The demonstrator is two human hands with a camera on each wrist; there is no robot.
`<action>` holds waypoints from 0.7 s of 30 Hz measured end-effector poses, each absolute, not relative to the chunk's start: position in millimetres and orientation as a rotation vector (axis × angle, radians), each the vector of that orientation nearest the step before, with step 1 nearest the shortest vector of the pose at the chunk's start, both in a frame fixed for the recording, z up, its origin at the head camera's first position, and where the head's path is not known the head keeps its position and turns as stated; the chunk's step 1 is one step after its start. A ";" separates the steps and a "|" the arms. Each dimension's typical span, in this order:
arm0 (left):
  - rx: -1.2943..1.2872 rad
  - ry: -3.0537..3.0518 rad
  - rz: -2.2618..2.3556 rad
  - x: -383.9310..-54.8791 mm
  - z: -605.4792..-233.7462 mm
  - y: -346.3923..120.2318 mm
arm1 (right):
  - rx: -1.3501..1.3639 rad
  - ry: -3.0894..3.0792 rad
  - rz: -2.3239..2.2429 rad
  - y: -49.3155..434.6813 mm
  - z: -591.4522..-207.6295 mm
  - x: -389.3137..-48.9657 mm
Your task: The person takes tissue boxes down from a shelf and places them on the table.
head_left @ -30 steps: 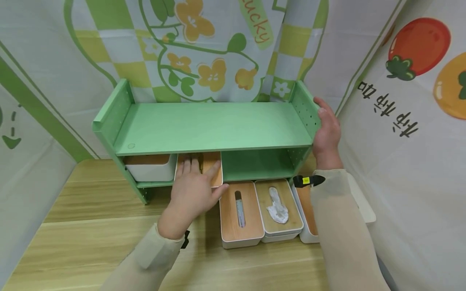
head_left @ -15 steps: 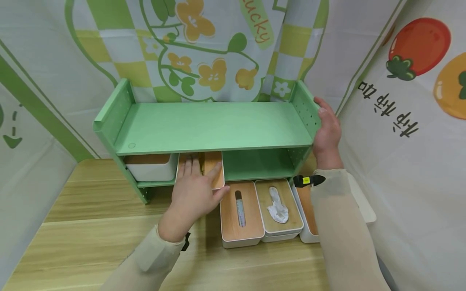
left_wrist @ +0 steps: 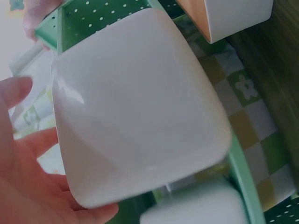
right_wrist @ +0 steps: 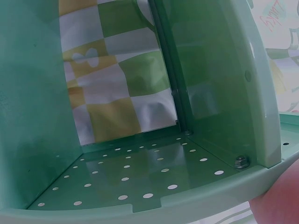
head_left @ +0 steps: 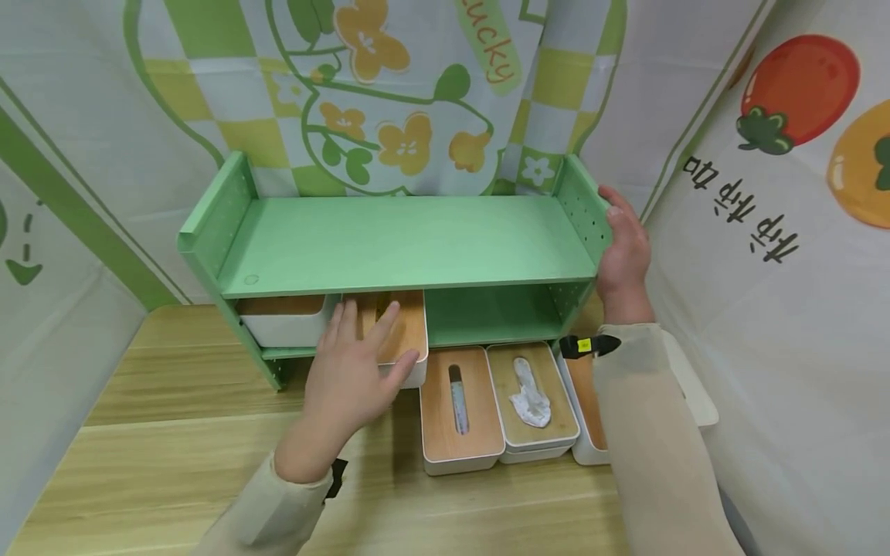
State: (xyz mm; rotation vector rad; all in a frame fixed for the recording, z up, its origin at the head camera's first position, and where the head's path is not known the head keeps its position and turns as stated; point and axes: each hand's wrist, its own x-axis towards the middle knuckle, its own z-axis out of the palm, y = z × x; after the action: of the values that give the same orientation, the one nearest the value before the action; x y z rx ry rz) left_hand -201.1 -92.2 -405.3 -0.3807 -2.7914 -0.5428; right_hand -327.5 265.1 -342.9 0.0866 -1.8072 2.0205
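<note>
My left hand [head_left: 348,378] lies with spread fingers on the wooden lid of a white tissue box [head_left: 409,328] on the lower shelf. This box juts out past the shelf's front edge, showing its white front wall. In the left wrist view, the box's smooth white surface [left_wrist: 140,107] fills the middle, with fingers [left_wrist: 42,140] along one side. My right hand [head_left: 626,262] rests against the outer right side of the green shelf rack [head_left: 417,232], fingers extended. The right wrist view shows the rack's perforated side panel [right_wrist: 126,179], with only a bit of that hand at the lower right.
Another white box [head_left: 288,328] sits in the rack's left end. On the wooden table [head_left: 174,463] stand a slotted wooden-lidded box [head_left: 438,409] and one with tissue [head_left: 531,398] poking out. A further box [head_left: 584,405] is partly behind the right sleeve.
The tissue box has slid forward out of the rack, so its front wall now shows. My left hand has come back with it and shifted slightly left. The right hand stays put.
</note>
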 end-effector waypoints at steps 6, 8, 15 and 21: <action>-0.280 -2.538 -0.819 -193.4 -411.8 -114.7 | 0.113 -1.812 1.998 265.5 -343.1 -327.4; -0.247 -2.461 -0.882 -190.9 -414.3 -123.9 | 0.116 -1.808 2.011 264.8 -343.2 -327.5; 0.007 -2.631 -1.280 -186.7 -409.4 -152.3 | 0.074 -1.820 1.998 265.0 -343.2 -328.1; 0.095 -2.777 -1.782 -194.7 -417.7 -166.5 | 0.077 -1.807 2.010 265.4 -343.9 -329.0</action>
State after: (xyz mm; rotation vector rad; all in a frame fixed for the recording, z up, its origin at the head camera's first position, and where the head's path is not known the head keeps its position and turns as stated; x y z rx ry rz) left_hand -194.7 -166.5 -417.7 0.0953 -2.7771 -1.7816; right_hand -329.0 265.4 -343.9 0.0770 -1.8074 2.0098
